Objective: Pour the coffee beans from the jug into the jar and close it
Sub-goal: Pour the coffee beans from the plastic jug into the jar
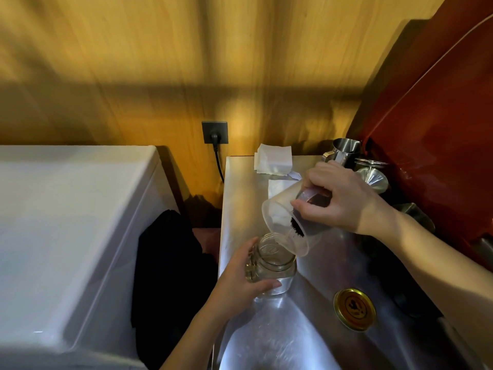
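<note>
Worktop (306, 329): brushed steel, shiny w/ fine scratches. Jar (272, 263): clear glass, glossy, embossed. Jug (288, 222): translucent plastic, frosted-looking, smooth. Lid (354, 308): gold-tone metal, glossy. Pitcher (345, 150) & funnel (373, 178): polished steel. Wall (186, 62): wood-grain panel, satin. Socket (215, 132): dark matt plastic. Papers (273, 158): white, matt. Cloth (170, 263): black, matt. Machine (440, 129): red gloss.

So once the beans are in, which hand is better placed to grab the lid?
Probably the right hand. The gold lid lies on the steel counter on its side, below its forearm, though it must first put down the tilted jug. The left hand steadies the jar.
</note>
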